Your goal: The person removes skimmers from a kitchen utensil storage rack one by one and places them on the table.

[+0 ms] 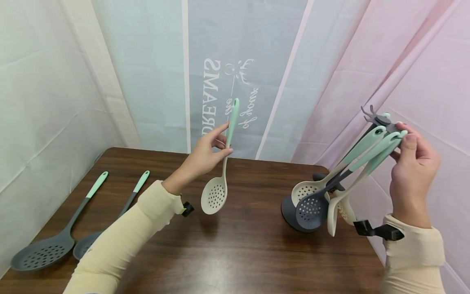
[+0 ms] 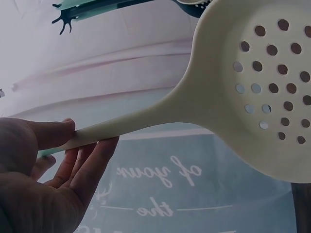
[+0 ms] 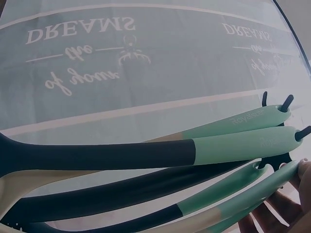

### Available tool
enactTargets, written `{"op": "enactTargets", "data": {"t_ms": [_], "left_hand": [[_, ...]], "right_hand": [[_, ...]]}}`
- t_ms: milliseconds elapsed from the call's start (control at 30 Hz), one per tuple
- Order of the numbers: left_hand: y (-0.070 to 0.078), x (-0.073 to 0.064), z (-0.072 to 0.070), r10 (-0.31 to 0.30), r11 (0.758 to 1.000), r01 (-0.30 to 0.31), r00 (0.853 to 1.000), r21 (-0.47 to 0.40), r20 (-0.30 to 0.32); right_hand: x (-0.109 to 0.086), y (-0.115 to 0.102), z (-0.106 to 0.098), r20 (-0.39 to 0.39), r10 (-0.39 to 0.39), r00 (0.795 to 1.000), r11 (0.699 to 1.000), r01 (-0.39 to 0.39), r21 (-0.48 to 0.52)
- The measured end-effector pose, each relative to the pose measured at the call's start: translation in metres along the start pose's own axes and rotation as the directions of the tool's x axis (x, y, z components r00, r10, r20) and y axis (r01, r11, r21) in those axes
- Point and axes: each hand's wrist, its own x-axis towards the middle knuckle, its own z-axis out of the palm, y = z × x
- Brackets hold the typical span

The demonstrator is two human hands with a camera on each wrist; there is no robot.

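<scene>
My left hand [image 1: 207, 153] pinches the mint handle of a cream skimmer [image 1: 214, 195] between thumb and fingers, its perforated round head hanging down over the table. Up close in the left wrist view, the skimmer [image 2: 199, 104] reaches away to the right from my fingertips. At the right, my right hand [image 1: 415, 171] pinches the mint handle end of a cream utensil [image 1: 333, 214] by the top of a dark utensil stand [image 1: 378, 118]. A grey skimmer [image 1: 312, 210] and another cream skimmer [image 1: 307, 188] hang there too, handles close together on the hooks.
Two grey skimmers with mint handles lie on the left of the brown wooden table [image 1: 249, 253]: a larger skimmer [image 1: 44, 251] and a second skimmer [image 1: 86, 243] partly behind my left sleeve. A printed curtain [image 1: 242, 32] hangs behind. The stand's round base [image 1: 288, 212] is near the right edge.
</scene>
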Motion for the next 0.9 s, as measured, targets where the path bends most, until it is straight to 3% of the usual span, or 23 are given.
{"op": "enactTargets", "data": {"t_ms": [367,900], "left_hand": [[-0.007,-0.009,-0.014,-0.016,0.997,0.016,1.000,0.069,-0.010],[-0.016,-0.024,-0.033,-0.106,0.986,0.107,0.994,0.124,-0.017]], "right_hand": [[0.000,-0.001,0.000,0.005,-0.013,1.000,1.000,0.013,-0.007],[-0.002,0.000,-0.002,0.016,-0.008,1.000,1.000,0.008,-0.015]]}}
